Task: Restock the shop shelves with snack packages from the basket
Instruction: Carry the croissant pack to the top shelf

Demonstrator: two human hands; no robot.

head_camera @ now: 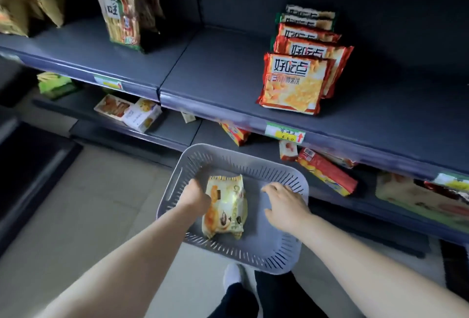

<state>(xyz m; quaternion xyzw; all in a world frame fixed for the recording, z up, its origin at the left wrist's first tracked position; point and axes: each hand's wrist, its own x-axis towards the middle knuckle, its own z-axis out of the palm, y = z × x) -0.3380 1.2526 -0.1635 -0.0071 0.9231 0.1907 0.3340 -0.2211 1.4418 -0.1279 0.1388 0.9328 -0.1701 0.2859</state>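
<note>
Orange 好吃点 packs (294,81), yellow pack (225,206) in basket (253,254)

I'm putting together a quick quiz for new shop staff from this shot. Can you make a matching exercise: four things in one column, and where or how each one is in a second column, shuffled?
Column A
1. yellow snack package
2. orange-red packs
3. white box
4. right hand

Column B
a. on the lower shelf, towards the left
b. standing in a row on the upper shelf
c. open, fingers spread over the grey basket
d. lying in the grey basket

Pairs: 1-d, 2-b, 3-a, 4-c
</note>
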